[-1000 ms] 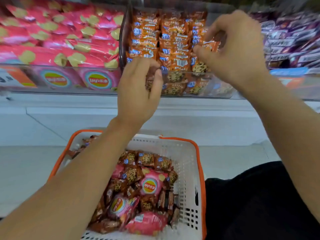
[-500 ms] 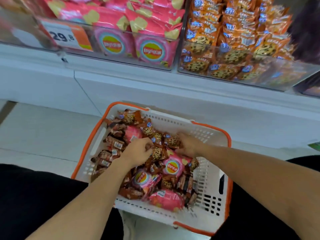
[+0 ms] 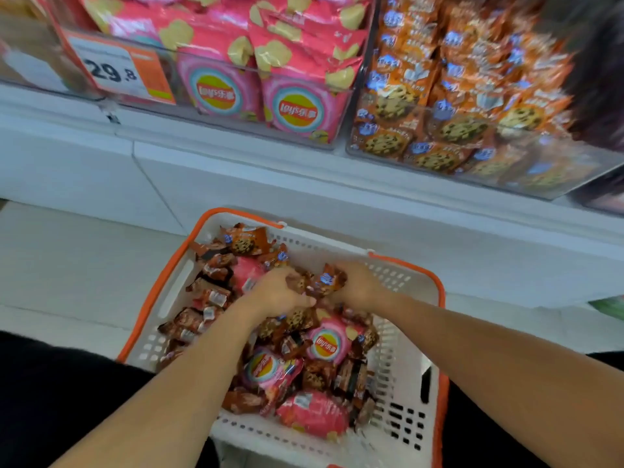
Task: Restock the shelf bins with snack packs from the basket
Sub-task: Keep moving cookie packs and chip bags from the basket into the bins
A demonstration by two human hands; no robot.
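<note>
Both hands, left (image 3: 275, 292) and right (image 3: 358, 285), now clutch cookie packs (image 3: 326, 282) (previously just reaching).

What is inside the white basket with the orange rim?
The basket holds brown cookie packs, pink chip bags and both hands; its bottom is covered.

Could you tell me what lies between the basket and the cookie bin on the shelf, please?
In the head view, only the plain white shelf base lies between the basket and the cookie bin; nothing stands there.

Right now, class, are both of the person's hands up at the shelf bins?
No: the left hand and right hand are down in the basket, gripping cookie packs.
</note>
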